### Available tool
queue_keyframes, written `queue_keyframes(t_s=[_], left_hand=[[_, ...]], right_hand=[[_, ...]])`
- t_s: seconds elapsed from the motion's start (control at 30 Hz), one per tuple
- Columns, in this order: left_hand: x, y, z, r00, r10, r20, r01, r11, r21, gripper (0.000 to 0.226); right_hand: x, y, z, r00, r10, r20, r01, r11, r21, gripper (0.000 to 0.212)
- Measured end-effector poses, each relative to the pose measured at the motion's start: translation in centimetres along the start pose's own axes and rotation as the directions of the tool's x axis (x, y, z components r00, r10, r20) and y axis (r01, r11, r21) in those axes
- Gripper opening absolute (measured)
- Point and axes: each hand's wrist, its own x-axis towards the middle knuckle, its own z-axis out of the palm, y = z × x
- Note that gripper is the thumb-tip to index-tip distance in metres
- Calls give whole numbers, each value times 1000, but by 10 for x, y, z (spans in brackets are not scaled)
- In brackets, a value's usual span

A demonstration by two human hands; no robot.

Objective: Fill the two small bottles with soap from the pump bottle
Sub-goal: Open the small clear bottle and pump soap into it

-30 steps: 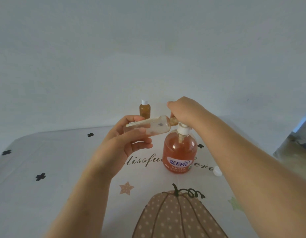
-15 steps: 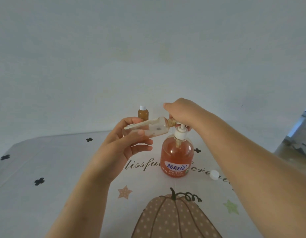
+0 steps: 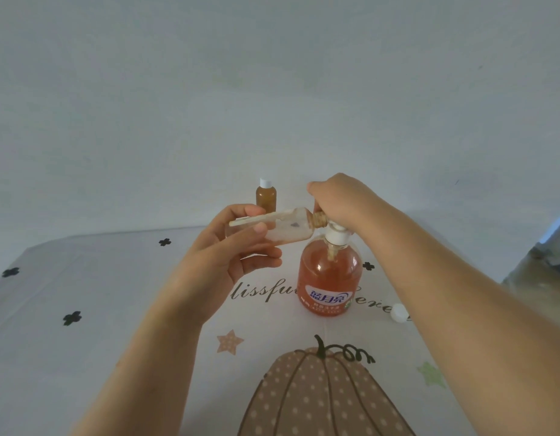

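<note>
Left hand (image 3: 228,250): narrow grip, with the thumb across the front of the clear small bottle (image 3: 285,229) and the upper fingers behind it. The two lower fingers extend loosely below it. The bottle is off the surface (image 3: 99,278), lying almost level, its uncapped neck pointing right against the pump top. It's mostly clear inside, with a pale streak along the upper side and brownish soap in the neck.

Right hand (image 3: 338,199): closed down over the head of the pump bottle (image 3: 330,278), fingers curled over the top, knuckles up. The pump bottle stands upright mid-surface and is mostly full of orange soap. Its white collar shows just below the hand.

Second small bottle (image 3: 266,196): upright, white cap on, amber fill, at the far edge of the surface just behind the left fingertips. A loose white cap (image 3: 399,313) lies on the surface right of the pump bottle, close to the right forearm.

Room: wide bare cloth left of the left arm, out to the clipped left corner. The far edge runs along the wall (image 3: 272,89). The right side is tight because the forearm crosses it.

Hidden: the spout and where it meets the neck sit under the right hand, so I can't tell if soap is flowing or the head is pushed down. The forearm partly hides the cap. There's a grey blurred shape (image 3: 543,262) at the right edge that I can't make out.
</note>
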Motion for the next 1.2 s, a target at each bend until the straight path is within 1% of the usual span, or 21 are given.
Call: queue_keyframes(t_s=[0.1, 0.13, 0.37, 0.57, 0.63, 0.73, 0.9, 0.97, 1.03, 1.2], left_hand=[[-1, 1, 1, 1000, 5, 12, -5, 1000, -7, 19], [-1, 1, 2, 1000, 9, 15, -9, 1000, -18, 19], [-2, 2, 5, 999, 20, 29, -19, 999, -44, 19], [-1, 2, 5, 1000, 10, 23, -9, 999, -40, 18], [0, 0, 3, 1000, 3, 15, -3, 999, -35, 18], [1, -2, 1, 1000, -6, -2, 6, 1000, -18, 18], [1, -3, 0, 1000, -10, -2, 10, 1000, -24, 19], [1, -2, 0, 1000, -7, 9, 7, 1000, -17, 20], [0, -2, 1, 1000, -2, 10, 2, 1000, -22, 20], [-1, 0, 3, 1000, 15, 25, -13, 998, -56, 20]], right_hand=[[5, -2, -2, 1000, -20, -14, 19, 1000, -21, 35], [2, -5, -5, 1000, -12, 3, 12, 999, -36, 35], [-2, -6, -12, 998, -46, -36, 44, 997, -61, 43], [4, -4, -11, 998, -37, -42, 35, 998, -50, 40], [7, -1, -6, 998, -58, -38, 55, 996, -74, 36], [11, 2, 2, 998, -28, -51, 22, 993, -112, 29], [11, 2, 4, 999, 11, -45, -15, 995, -102, 29], [13, 3, 4, 998, -1, -61, -5, 995, -103, 32], [12, 2, 0, 996, -5, -89, -3, 996, -85, 40], [5, -6, -11, 996, -25, -80, 7, 978, -211, 45]])
